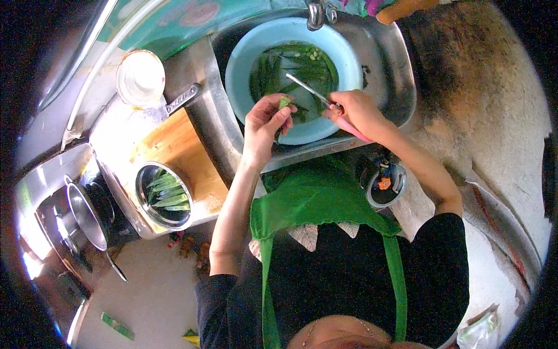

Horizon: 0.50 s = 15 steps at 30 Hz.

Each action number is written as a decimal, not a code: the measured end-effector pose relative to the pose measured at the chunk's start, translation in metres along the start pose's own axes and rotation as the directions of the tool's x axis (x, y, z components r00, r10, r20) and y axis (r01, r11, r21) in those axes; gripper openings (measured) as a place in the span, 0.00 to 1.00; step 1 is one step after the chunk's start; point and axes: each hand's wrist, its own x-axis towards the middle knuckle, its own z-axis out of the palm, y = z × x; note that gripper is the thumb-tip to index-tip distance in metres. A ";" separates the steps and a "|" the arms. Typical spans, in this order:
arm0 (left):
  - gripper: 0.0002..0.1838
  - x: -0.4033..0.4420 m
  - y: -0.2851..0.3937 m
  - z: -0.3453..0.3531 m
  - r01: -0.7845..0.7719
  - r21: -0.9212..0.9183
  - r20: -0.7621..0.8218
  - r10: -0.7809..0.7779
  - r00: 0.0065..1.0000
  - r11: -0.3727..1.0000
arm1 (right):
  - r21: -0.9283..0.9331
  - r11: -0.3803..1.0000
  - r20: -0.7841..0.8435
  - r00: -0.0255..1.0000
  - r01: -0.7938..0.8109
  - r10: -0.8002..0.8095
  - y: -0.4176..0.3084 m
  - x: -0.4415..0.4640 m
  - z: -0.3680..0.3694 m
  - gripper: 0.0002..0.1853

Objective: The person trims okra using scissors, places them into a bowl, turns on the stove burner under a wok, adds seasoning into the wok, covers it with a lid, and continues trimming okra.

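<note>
Over the near side of a light-blue basin [235, 70] in the sink, my left hand [267, 119] pinches a small green vegetable piece [284, 102] between thumb and fingers. My right hand [357, 113] is wrapped round the pink handle of a metal-bladed tool [311, 88], probably scissors or a knife. Its blade points up and left over the basin, apart from the green piece. Long green pods or stalks [268, 72] lie in water in the basin, with small pale bits near the top right of the water.
Left of the sink, a steel bowl [139, 195] of cut green pieces sits on a wooden board [203, 174]. A knife handle [185, 98] and white bowl [140, 78] lie behind. A pan [86, 212] stands far left. The faucet [315, 16] overhangs the basin's far rim.
</note>
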 end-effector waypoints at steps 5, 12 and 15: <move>0.14 -0.001 -0.004 0.003 -0.057 0.092 -0.020 0.059 0.998 0.994 | -0.114 0.992 -0.105 0.992 0.058 -0.070 -0.017 -0.011 0.002 0.06; 0.13 -0.005 -0.004 0.010 -0.041 0.063 -0.179 0.051 0.983 0.997 | -0.398 0.905 -0.244 0.934 0.151 -0.262 -0.029 -0.013 0.002 0.09; 0.11 -0.005 -0.005 0.009 -0.050 0.104 -0.211 0.071 0.975 0.993 | -0.356 0.927 -0.163 0.969 0.119 -0.187 -0.033 -0.015 -0.001 0.08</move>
